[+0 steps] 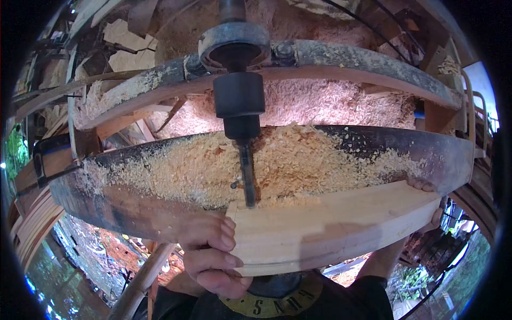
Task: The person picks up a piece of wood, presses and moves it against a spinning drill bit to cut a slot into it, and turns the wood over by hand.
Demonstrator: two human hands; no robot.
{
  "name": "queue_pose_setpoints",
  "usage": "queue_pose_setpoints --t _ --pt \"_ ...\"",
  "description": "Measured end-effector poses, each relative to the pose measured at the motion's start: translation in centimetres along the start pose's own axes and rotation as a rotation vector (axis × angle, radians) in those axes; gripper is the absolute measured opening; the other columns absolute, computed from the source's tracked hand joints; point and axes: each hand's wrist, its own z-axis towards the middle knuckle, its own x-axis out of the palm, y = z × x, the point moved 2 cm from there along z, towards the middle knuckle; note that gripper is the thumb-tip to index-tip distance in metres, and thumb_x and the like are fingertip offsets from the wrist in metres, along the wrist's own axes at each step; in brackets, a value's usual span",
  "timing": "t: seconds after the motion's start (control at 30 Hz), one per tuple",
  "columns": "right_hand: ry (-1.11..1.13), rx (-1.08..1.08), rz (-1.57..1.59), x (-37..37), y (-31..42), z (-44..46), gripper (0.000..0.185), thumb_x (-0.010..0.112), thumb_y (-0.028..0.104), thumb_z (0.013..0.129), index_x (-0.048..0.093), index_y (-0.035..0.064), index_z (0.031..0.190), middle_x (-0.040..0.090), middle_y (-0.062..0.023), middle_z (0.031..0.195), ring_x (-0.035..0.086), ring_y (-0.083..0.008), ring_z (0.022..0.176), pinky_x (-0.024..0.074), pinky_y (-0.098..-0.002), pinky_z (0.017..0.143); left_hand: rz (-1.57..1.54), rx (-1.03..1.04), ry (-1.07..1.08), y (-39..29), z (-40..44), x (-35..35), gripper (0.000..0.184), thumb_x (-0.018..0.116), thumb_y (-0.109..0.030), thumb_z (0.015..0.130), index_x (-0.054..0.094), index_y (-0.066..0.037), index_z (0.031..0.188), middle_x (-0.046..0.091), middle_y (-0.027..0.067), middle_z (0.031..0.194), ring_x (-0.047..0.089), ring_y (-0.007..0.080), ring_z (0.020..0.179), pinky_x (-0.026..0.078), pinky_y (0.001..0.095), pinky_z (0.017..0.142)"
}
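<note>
A thick, pale wooden board (330, 224) lies on the near side of a dark wooden work surface (138, 210). My left hand (213, 253) grips its left end, fingers wrapped over the end face. At the right end my right hand (426, 194) is closed around the board, mostly hidden, with some fingers on the top edge and others below. Above the board's left part hangs a dark drill chuck (239, 96) holding an upright bit (247, 176). The bit's tip is at the board's far edge, near my left hand; whether it cuts in I cannot tell.
Wood shavings (298, 160) are heaped around the bit and behind the board. A curved wooden beam (352, 61) crosses behind the spindle. A slanting pole (141, 282) stands at lower left, and stacked timber (40, 224) lies at the left edge.
</note>
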Motion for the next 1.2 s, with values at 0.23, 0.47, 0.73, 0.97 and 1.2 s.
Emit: queue_pose_setpoints --t 0.23,0.47,0.73,0.97,1.2 --pt "0.007 -0.005 0.006 -0.6 0.2 0.4 0.07 0.052 0.057 0.091 0.061 -0.0064 0.12 0.062 -0.0207 0.111 0.056 -0.0342 0.106 0.0414 -0.0485 0.1 0.004 0.012 0.02 0.0 0.1 0.4 0.041 0.034 -0.044 0.11 0.047 -0.012 0.088 0.048 0.0088 0.089 0.047 0.0189 0.074 0.044 0.0324 0.067" --pt "0.023 -0.017 -0.003 -1.5 0.3 0.6 0.07 0.052 0.057 0.092 0.061 -0.0065 0.121 0.062 -0.0207 0.112 0.056 -0.0344 0.106 0.0413 -0.0482 0.1 -0.028 0.043 0.06 0.7 0.3 -0.2 0.041 0.031 -0.041 0.111 0.046 -0.011 0.09 0.048 0.0092 0.089 0.046 0.0183 0.071 0.042 0.0334 0.066" --pt "-0.008 -0.03 0.043 -1.1 -0.5 0.9 0.071 0.052 0.058 0.091 0.061 -0.0066 0.12 0.062 -0.0207 0.113 0.056 -0.0345 0.107 0.0412 -0.0479 0.1 0.038 0.086 0.126 1.0 1.3 -0.4 0.034 0.033 -0.041 0.109 0.044 -0.012 0.093 0.049 0.0102 0.09 0.049 0.0201 0.072 0.044 0.0386 0.07" --pt "0.018 0.003 0.024 -1.6 -0.1 1.6 0.071 0.05 0.059 0.091 0.061 -0.0064 0.118 0.062 -0.0223 0.114 0.056 -0.0353 0.11 0.0419 -0.049 0.103 0.097 0.113 0.143 1.3 2.1 -0.2 0.037 0.034 -0.042 0.109 0.043 -0.012 0.091 0.05 0.0109 0.088 0.048 0.0221 0.071 0.043 0.0381 0.066" --pt "-0.036 0.042 0.033 -1.9 -0.3 2.1 0.071 0.053 0.059 0.086 0.061 -0.0041 0.119 0.062 -0.0209 0.107 0.058 -0.0384 0.109 0.0444 -0.0523 0.1 0.037 0.077 0.114 1.8 2.8 0.4 0.04 0.034 -0.045 0.109 0.043 -0.011 0.091 0.05 0.0111 0.089 0.049 0.0212 0.075 0.043 0.0342 0.069"
